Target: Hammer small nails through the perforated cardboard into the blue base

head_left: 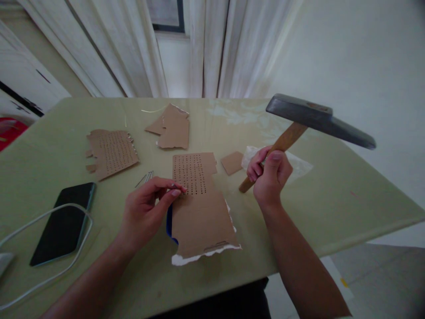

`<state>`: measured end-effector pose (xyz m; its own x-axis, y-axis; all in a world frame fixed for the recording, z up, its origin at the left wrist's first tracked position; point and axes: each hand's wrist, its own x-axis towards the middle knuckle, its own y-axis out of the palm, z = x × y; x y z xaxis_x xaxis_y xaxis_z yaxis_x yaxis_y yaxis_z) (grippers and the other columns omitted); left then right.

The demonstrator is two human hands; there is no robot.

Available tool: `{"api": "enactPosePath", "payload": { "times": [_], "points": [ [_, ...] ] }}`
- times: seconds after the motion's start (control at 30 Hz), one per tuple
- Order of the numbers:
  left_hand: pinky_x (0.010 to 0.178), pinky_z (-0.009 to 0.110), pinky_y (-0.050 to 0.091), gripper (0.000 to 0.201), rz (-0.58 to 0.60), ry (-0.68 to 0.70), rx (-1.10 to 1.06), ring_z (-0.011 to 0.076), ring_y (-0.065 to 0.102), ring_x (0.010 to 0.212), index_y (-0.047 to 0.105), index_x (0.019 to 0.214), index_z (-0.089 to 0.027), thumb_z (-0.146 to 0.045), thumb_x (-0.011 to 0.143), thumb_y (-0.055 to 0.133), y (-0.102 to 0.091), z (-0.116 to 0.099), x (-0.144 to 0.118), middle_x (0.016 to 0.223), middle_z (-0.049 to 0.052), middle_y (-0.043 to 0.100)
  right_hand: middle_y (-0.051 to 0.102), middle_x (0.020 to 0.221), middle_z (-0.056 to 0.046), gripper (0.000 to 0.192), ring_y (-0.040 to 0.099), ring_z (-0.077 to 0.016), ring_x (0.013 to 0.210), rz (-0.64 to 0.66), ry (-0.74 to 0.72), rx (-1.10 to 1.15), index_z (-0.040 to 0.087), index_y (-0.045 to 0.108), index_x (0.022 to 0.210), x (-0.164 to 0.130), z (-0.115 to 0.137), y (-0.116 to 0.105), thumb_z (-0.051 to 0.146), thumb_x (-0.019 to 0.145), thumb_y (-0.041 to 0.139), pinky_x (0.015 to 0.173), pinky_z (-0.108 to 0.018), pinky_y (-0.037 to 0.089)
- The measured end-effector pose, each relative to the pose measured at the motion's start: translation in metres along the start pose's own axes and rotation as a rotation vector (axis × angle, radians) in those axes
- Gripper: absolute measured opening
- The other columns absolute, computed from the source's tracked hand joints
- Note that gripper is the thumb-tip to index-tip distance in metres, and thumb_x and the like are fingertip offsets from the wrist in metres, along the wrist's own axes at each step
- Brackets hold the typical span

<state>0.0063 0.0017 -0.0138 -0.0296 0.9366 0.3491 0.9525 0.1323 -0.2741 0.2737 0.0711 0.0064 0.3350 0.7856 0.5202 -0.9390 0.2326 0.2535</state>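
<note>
Two fingertips of the left hand (142,208) are pinched together on what looks like a nail (175,186), mostly hidden, at the left edge of the cardboard (202,221), whose rows of holes (195,175) spread beyond and right of them. The right hand (272,177) clamps a hammer (300,114) by its handle, the head above its fingers. Loose nails (148,177) and, farther off, a phone (64,226) lie left of the pinching fingertips.

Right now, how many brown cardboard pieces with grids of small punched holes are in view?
2: one ragged brown cardboard piece beyond the flat black phone, one long brown cardboard piece between left hand and right hand. Any underneath would be hidden.
</note>
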Motion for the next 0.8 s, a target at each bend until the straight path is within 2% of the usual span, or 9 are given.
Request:
{"api": "enactPosePath", "payload": {
  "times": [0.3,0.57,0.8],
  "points": [
    [0.069,0.032,0.055,0.013,0.094,-0.014,0.119,0.0189,0.075,0.083,0.083,0.102,-0.026,-0.037,0.103,0.076,-0.006,0.009,-0.004,0.096,0.003,0.083,0.038,0.058,0.009,0.051,0.032,-0.0083,0.042,0.012,0.005,-0.037,0.025,0.054,0.081,-0.001,0.0,-0.001,0.068,0.104,0.066,0.037,-0.021,0.025],
    [0.067,0.033,0.053,0.012,0.095,0.053,0.167,0.0185,0.072,0.077,0.084,0.1,-0.028,-0.033,0.103,0.074,-0.004,-0.002,-0.002,0.091,0.002,0.081,0.038,0.058,0.009,0.052,0.031,-0.008,0.042,-0.011,0.029,-0.022,0.025,0.055,0.08,0.0,0.0,-0.001,0.07,0.102,0.069,0.036,-0.021,0.025],
    [0.065,0.029,0.049,0.01,0.065,0.162,0.229,0.0129,0.06,0.065,0.082,0.099,-0.029,-0.025,0.102,0.074,-0.001,-0.009,-0.001,0.085,-0.003,0.079,0.039,0.06,0.009,0.052,0.03,-0.0077,0.042,-0.02,0.025,-0.011,0.025,0.055,0.081,0.0,0.0,-0.001,0.07,0.1,0.071,0.036,-0.021,0.023]
  ]
}}
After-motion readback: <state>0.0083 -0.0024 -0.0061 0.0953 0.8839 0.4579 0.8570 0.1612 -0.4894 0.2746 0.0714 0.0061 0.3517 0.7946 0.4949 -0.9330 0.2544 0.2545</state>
